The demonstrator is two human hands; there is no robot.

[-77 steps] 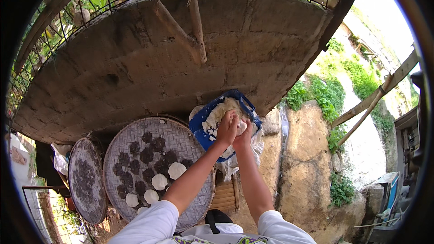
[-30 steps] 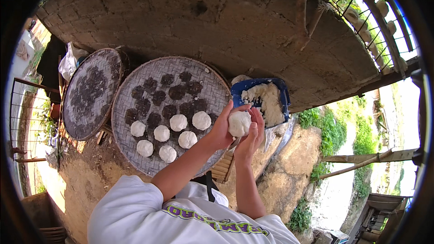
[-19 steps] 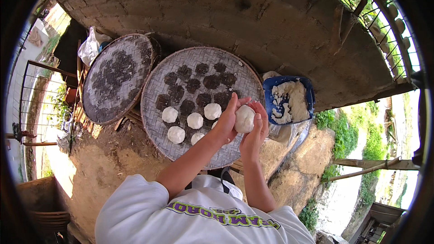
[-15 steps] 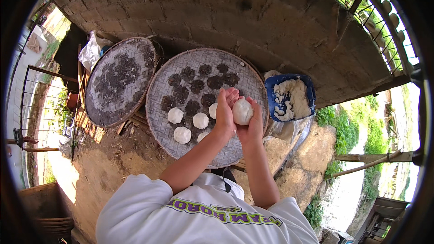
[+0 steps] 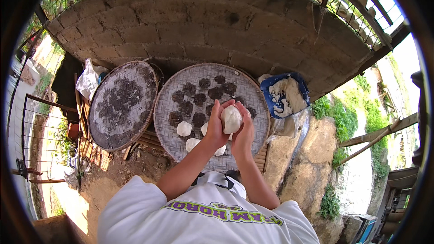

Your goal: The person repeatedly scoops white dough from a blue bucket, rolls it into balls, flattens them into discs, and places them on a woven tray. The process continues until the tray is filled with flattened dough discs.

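A white dough ball [image 5: 231,119] rests between my two cupped hands, above the large round woven tray [image 5: 163,110]. My left hand [image 5: 216,124] curves around its left side, and my right hand [image 5: 245,134] wraps its right side from below. Several more white dough balls [image 5: 184,129] lie on the near half of that tray. My left forearm and hand partly cover some of them. Dark round damp-looking marks spot the tray's far half.
Right of the tray stands a blue basin [image 5: 272,81] with a loose white doughy mass [image 5: 296,97]. A second round woven tray [image 5: 97,124] leans at the left, near a white plastic bag [image 5: 89,80]. Behind everything rises a block wall [image 5: 190,22].
My hands have shifted slightly left and closed more around the dough ball, which sits a little lower in view. The whole view has tilted, showing more of the wall.
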